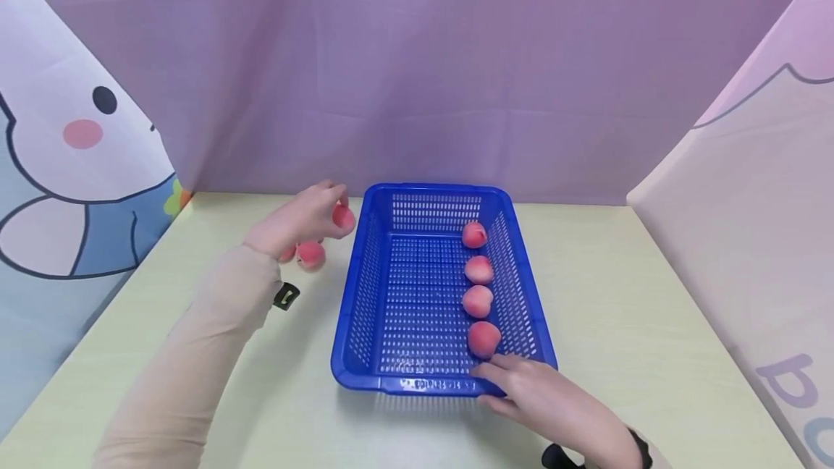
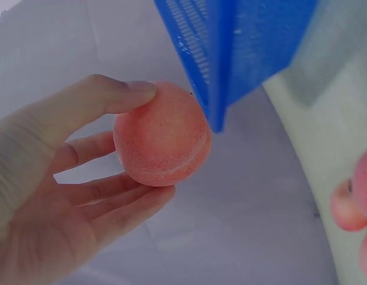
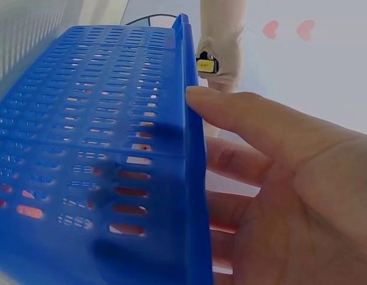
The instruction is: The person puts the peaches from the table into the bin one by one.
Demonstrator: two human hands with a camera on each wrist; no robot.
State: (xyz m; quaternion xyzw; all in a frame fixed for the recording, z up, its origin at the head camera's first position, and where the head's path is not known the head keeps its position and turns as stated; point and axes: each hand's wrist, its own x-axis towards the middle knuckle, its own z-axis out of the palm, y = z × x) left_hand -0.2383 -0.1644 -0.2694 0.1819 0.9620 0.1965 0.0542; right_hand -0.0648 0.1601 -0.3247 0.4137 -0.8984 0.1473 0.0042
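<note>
In the head view a blue plastic basket (image 1: 417,384) stands on the table, with several peaches lined up along its right side, the nearest peach (image 1: 484,339) close to the front corner. My left hand (image 1: 302,219) holds another peach (image 2: 163,135) between thumb and fingers, in the air just left of the basket's far left rim. Below that hand a few more peaches (image 1: 310,255) lie on the table, partly hidden by it. At the front right corner my right hand (image 1: 537,389) grips the basket rim, its thumb (image 3: 231,110) outside and its fingers over the inner side.
The pale table (image 1: 606,295) extends on both sides of the basket. A purple cloth (image 1: 417,78) hangs behind it, and printed cloths (image 1: 85,165) flank the left and right.
</note>
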